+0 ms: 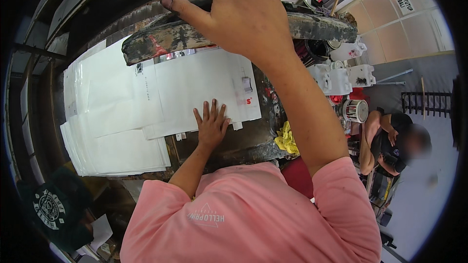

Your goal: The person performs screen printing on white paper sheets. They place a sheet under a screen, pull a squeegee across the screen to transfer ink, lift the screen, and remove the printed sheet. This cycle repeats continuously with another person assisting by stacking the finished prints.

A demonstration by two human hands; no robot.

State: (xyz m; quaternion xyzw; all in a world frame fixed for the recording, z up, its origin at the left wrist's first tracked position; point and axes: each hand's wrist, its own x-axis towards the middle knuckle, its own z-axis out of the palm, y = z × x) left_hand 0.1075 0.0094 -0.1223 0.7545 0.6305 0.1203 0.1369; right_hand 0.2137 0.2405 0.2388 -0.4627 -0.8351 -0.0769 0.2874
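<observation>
My right hand (248, 17) is closed over a thick wooden frame bar (168, 39), stained black, grey and red, which spans the far side of the work table. Most of the frame beyond this bar is hidden by the hand or out of sight. Below it, my left hand (211, 129) lies palm down with fingers spread on a white paper sheet (195, 85), close to its near edge. That sheet carries red print at its right corner. More white sheets (112, 102) overlap in a pile to the left.
A crumpled yellow cloth (285, 139) lies at the table's right edge. White plastic jugs (336, 78) and a paint-smeared can (355, 111) stand at the right. Another person (397, 141) sits beyond them. A dark green garment (53, 209) with a white print shows at lower left.
</observation>
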